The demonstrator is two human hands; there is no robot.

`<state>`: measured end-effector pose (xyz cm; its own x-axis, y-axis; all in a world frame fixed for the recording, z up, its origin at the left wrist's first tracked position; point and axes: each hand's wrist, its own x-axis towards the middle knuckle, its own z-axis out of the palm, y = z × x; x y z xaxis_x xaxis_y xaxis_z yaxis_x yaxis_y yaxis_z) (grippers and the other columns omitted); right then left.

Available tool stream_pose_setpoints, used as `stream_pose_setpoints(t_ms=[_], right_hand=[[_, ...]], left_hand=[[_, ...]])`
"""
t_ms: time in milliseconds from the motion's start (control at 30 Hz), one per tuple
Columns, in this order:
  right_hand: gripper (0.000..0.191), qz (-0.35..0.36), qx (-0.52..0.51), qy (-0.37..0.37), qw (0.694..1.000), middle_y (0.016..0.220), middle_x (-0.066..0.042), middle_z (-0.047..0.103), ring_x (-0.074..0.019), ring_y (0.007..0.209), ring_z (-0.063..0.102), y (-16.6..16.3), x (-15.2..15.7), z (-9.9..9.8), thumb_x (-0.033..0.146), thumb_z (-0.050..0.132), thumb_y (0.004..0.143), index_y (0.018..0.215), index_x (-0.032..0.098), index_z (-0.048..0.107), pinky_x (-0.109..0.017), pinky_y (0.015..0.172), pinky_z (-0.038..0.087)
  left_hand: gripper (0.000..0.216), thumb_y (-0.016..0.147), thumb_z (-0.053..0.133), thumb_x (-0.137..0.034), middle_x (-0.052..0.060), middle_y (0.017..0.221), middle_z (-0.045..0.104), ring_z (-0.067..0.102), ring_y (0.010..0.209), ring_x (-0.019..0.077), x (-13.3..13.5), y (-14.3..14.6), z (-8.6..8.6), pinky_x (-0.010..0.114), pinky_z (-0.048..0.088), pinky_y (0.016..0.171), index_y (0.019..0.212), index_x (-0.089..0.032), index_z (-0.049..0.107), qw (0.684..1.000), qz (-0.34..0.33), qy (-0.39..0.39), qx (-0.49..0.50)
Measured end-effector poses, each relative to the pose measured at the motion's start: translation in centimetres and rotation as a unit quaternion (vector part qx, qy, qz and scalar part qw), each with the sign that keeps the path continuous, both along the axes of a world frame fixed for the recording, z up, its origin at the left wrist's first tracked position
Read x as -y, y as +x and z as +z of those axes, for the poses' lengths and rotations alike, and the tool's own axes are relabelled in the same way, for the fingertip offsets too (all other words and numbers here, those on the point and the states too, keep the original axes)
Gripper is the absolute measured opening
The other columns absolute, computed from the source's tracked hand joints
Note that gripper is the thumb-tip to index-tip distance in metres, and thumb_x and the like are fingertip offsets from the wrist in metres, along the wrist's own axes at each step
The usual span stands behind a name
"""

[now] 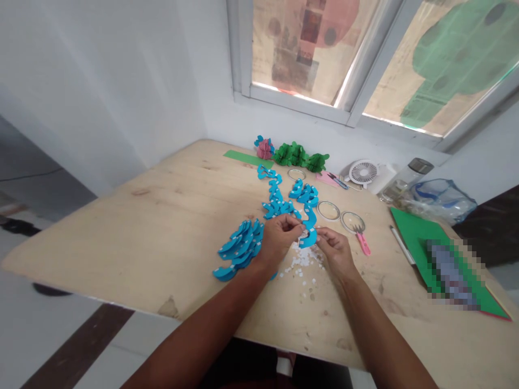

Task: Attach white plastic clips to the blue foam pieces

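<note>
Forearms [214, 313] cross wooden table's [130, 243] near edge; left hand [279, 236], right hand [335, 253] pinch curved blue paper strip [310, 237]; overpulling may tear it.

You face a pale wooden desk [162, 232] against a white wall [203, 92], below a pale-framed window [380, 65]; at your left, a dark band [79, 348] crosses the light floor [32, 335].

2 hands [335, 251], 3 rings [328, 219], 1 fan [364, 172]
</note>
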<state>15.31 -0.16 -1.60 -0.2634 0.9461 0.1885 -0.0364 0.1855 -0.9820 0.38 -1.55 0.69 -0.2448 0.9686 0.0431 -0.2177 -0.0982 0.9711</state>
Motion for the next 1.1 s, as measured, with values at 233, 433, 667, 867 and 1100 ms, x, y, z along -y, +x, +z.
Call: stream_pose_setpoints(t_ms=[233, 433, 667, 867, 1100], right_hand=[[0.020, 0.001, 0.002, 0.000, 1.000, 0.072, -0.004, 0.069, -0.0187, 0.070, 0.062, 0.0, 0.0, 0.0, 0.038, 0.066, 0.073, 0.081, 0.021, 0.071, -0.031, 0.068, 0.048], [0.023, -0.005, 0.003, -0.007, 1.000, 0.071, -0.004, 0.070, -0.0201, 0.071, 0.063, -0.1, 0.0, 0.0, 0.040, 0.067, 0.071, 0.082, 0.021, 0.071, -0.031, 0.067, 0.049], [0.020, 0.004, -0.010, -0.010, 1.000, 0.072, -0.004, 0.070, -0.0196, 0.072, 0.063, -0.1, 0.0, -0.1, 0.038, 0.066, 0.073, 0.081, 0.021, 0.071, -0.029, 0.064, 0.047], [0.020, 0.003, -0.009, -0.009, 1.000, 0.073, -0.003, 0.070, -0.0183, 0.069, 0.062, -0.1, 0.0, -0.1, 0.039, 0.067, 0.072, 0.081, 0.021, 0.071, -0.029, 0.065, 0.047], [0.021, 0.018, 0.005, -0.002, 1.000, 0.078, -0.005, 0.070, -0.0198, 0.075, 0.062, 0.0, 0.0, 0.0, 0.038, 0.066, 0.073, 0.083, 0.021, 0.071, -0.031, 0.070, 0.047]], left_hand=[[0.013, 0.057, 0.066, -0.023, -0.002, 0.053, 0.057, 0.051, 0.048, 0.0090, -0.1, 0.2, -0.2, 0.021, 0.043, 0.048, 0.061, -0.016, 0.056, 0.999, 0.000, -0.004, 0.034], [0.024, 0.056, 0.068, -0.022, 0.000, 0.063, 0.063, 0.056, 0.054, 0.0110, -0.1, 0.3, -0.3, 0.021, 0.044, 0.048, 0.078, -0.016, 0.064, 0.998, -0.010, 0.008, 0.061], [0.021, 0.058, 0.067, -0.021, 0.001, 0.066, 0.066, 0.058, 0.055, 0.0112, -0.1, 0.2, -0.5, 0.022, 0.044, 0.050, 0.079, -0.016, 0.069, 0.998, -0.018, -0.001, 0.054], [0.024, 0.056, 0.070, -0.021, 0.001, 0.066, 0.066, 0.057, 0.055, 0.0110, -0.3, -0.2, -0.6, 0.023, 0.045, 0.052, 0.080, -0.016, 0.069, 0.996, -0.036, -0.011, 0.079], [0.027, 0.053, 0.074, -0.020, 0.002, 0.064, 0.065, 0.056, 0.055, 0.0102, -0.3, -1.0, -0.6, 0.022, 0.043, 0.052, 0.078, -0.014, 0.068, 0.988, -0.083, -0.029, 0.127]])
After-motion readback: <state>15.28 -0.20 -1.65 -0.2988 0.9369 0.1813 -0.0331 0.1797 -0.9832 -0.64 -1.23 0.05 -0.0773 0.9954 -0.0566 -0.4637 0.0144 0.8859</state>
